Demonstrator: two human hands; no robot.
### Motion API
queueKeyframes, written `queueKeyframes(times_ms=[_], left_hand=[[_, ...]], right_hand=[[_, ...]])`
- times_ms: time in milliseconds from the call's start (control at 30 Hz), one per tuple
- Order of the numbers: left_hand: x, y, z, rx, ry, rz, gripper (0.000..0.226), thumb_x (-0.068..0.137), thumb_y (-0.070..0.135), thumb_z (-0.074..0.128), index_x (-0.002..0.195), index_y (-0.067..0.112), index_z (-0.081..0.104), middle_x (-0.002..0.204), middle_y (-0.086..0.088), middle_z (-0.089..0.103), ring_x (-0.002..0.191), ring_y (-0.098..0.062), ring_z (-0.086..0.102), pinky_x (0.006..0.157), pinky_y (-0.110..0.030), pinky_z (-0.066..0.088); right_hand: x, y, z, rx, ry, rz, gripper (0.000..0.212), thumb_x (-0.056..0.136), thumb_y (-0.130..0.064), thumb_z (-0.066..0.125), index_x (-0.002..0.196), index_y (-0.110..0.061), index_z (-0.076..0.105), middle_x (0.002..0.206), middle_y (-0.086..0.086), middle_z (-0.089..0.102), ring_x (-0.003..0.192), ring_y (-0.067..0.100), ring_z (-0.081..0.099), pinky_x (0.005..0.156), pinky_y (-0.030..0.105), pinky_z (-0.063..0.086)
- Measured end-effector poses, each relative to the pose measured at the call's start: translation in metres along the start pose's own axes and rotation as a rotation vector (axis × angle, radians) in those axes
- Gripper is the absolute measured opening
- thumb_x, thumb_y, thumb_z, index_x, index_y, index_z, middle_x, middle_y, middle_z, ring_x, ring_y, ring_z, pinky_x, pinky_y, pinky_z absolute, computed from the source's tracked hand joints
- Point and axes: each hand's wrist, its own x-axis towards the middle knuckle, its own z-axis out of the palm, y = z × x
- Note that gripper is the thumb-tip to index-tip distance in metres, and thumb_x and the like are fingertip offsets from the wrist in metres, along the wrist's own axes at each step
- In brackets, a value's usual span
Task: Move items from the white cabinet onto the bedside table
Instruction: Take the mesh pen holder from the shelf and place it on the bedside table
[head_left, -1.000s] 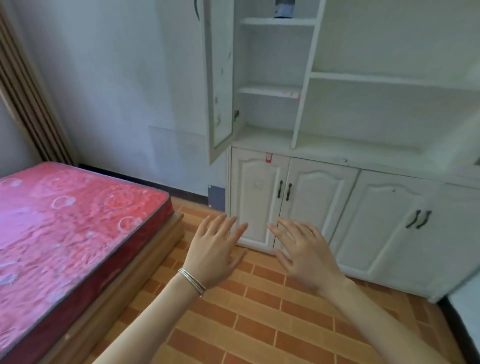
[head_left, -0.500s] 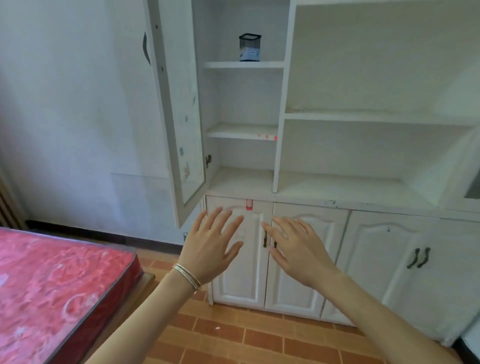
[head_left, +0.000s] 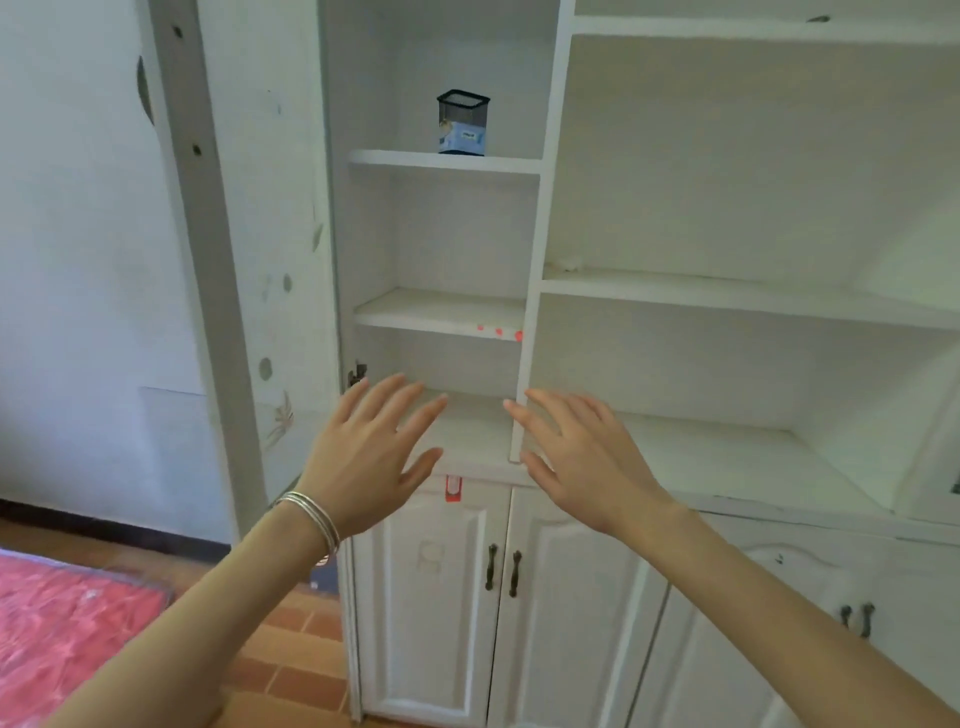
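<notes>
Red mattress (head_left: 62, 639) lies over orange tiled floor (head_left: 291, 649).

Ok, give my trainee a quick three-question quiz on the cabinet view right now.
1. True or false: the mesh pen holder stands on the top narrow shelf.
2. Which hand wears the bangles: A left, B right?
3. Fill in: both hands are ___ and hold nothing.

Key: 1 true. 2 A, the left hand; the right hand is bare. 3 open.
</notes>
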Motion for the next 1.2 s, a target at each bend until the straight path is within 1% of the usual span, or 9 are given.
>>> queueKeyframes(times_ms=[133,300,500,700,833,900,967,1067,1200], left_hand=[[0.063,-0.014,0.021,0.028,0.073,-0.041,0.055,0.089,0.045,0.035,0.129,0.014,0.056,0.127,-0.013,0.058,0.121,-0.033,0.051,0.101,-0.05,0.038],[0.132,-0.036,0.045,0.062,0.174,-0.104,0.053,0.089,0.043,0.036,0.127,0.014,0.057,0.124,-0.012,0.06,0.119,-0.033,0.053,0.099,-0.047,0.038],[0.209,-0.093,0.068,0.129,0.183,-0.184,0.056,0.09,0.045,0.032,0.132,0.015,0.052,0.128,-0.012,0.057,0.121,-0.033,0.049,0.1,-0.047,0.038],[0.284,-0.159,0.09,0.153,0.271,-0.23,0.058,0.086,0.044,0.032,0.129,0.012,0.055,0.125,-0.015,0.058,0.116,-0.035,0.052,0.094,-0.047,0.041],[0.332,-0.194,0.1,0.145,0.298,-0.204,0.053,0.087,0.038,0.044,0.131,0.011,0.053,0.13,-0.016,0.054,0.12,-0.035,0.049,0.097,-0.046,0.039],[0.354,-0.212,0.107,0.137,0.327,-0.19,0.049,0.088,0.033,0.053,0.132,0.011,0.051,0.13,-0.016,0.054,0.119,-0.035,0.05,0.097,-0.044,0.038],[0.374,-0.227,0.116,0.101,0.345,-0.187,0.05,0.088,0.029,0.059,0.133,0.01,0.05,0.132,-0.016,0.053,0.12,-0.034,0.049,0.099,-0.043,0.036],[0.396,-0.243,0.132,0.054,0.346,-0.189,0.054,0.089,0.03,0.055,0.138,0.011,0.045,0.137,-0.014,0.049,0.124,-0.032,0.046,0.104,-0.041,0.031],[0.412,-0.256,0.153,0.031,0.373,-0.175,0.058,0.084,0.038,0.04,0.133,0.01,0.049,0.129,-0.014,0.055,0.12,-0.031,0.05,0.101,-0.043,0.036]], right_hand=[[0.055,0.061,0.009,-0.075,0.04,-0.033,0.05,0.085,-0.036,0.035,0.124,-0.014,0.057,0.119,0.01,0.06,0.102,0.027,0.058,0.085,0.039,0.047],[0.128,0.116,0.028,-0.064,0.13,-0.086,0.048,0.085,-0.035,0.036,0.121,-0.013,0.057,0.117,0.011,0.061,0.104,0.028,0.059,0.088,0.039,0.046],[0.211,0.149,0.066,0.002,0.216,-0.06,0.049,0.083,-0.035,0.034,0.118,-0.012,0.059,0.114,0.011,0.062,0.101,0.029,0.061,0.082,0.038,0.048],[0.304,0.174,0.088,-0.003,0.314,-0.053,0.05,0.083,-0.033,0.035,0.119,-0.008,0.059,0.113,0.014,0.061,0.095,0.033,0.061,0.075,0.041,0.048],[0.365,0.187,0.089,-0.007,0.352,-0.064,0.039,0.089,-0.02,0.051,0.126,-0.007,0.054,0.12,0.013,0.056,0.105,0.034,0.054,0.082,0.043,0.043],[0.396,0.195,0.087,-0.024,0.36,-0.052,0.039,0.091,-0.018,0.051,0.129,-0.008,0.05,0.124,0.012,0.053,0.109,0.033,0.051,0.085,0.043,0.041],[0.424,0.202,0.086,-0.029,0.367,-0.016,0.041,0.094,-0.018,0.046,0.134,-0.011,0.046,0.129,0.009,0.049,0.113,0.031,0.048,0.087,0.042,0.04],[0.463,0.21,0.087,-0.038,0.36,0.017,0.043,0.096,-0.014,0.042,0.138,-0.012,0.039,0.139,0.007,0.043,0.12,0.028,0.043,0.092,0.042,0.04],[0.502,0.227,0.087,-0.059,0.332,0.067,0.043,0.098,-0.015,0.039,0.141,-0.014,0.035,0.146,0.004,0.036,0.127,0.029,0.037,0.099,0.045,0.037]])
